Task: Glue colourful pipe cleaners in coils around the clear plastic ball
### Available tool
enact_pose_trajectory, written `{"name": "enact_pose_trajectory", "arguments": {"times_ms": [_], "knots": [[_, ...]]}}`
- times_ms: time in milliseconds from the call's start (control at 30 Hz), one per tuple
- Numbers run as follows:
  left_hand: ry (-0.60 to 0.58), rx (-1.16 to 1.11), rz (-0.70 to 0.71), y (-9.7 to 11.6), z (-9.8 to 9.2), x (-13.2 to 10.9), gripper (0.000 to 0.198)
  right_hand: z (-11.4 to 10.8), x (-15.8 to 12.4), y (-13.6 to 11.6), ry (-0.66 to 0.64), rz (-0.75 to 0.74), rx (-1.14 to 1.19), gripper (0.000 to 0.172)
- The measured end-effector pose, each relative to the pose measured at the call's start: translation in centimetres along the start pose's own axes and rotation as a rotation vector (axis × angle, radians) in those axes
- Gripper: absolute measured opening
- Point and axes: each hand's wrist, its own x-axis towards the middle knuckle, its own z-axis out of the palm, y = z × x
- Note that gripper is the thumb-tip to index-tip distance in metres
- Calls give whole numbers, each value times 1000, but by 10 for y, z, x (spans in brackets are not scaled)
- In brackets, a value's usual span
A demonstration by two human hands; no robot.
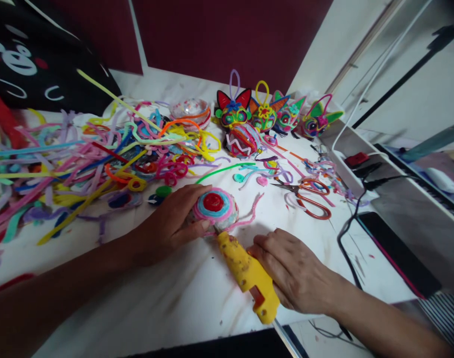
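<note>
From my remote seat I look down on a white table [167, 298] full of craft material. My left hand [171, 221] lies on the table and its fingers [197, 226] are bent around the left side of a round ball wrapped in pink and blue fuzzy wire [216, 209], which has a red disc in its middle. The ball rests on the table near the centre, just in front of me, and a loose pink wire end comes out on its right. My right hand [292, 271] is closed around the handle of a yellow hot-glue gun [247, 271]. The gun lies slanted, and its tip touches the lower edge of the ball, just beside the left thumb.

To the left, a big loose pile of coloured fuzzy wires [93, 159] covers the table. Behind the ball stands a row of four small colourful animal heads with pointed ears [264, 115], and in front of them a second wrapped ball with a white zigzag [243, 140]. Red-handled scissors [311, 199] lie to the right of the ball, apart from it. A black cable [348, 226] and a flat black phone [398, 256] are at the right edge.
</note>
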Motion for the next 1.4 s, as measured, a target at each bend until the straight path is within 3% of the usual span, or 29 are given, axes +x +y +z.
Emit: {"name": "enact_pose_trajectory", "arguments": {"times_ms": [500,833,1133,1400], "knots": [[-42,-67,-29,12,-6,4,48,-1,-1,-3,5,22,10,31],[8,-6,-44,13,-1,6,50,-1,-7,-5,-2,48,20,32],[62,55,49,9,0,6,49,-1,-7,-4,13,56,23,32],[27,49,1,17,-2,7,46,-1,-7,-5,11,54,46,34]]}}
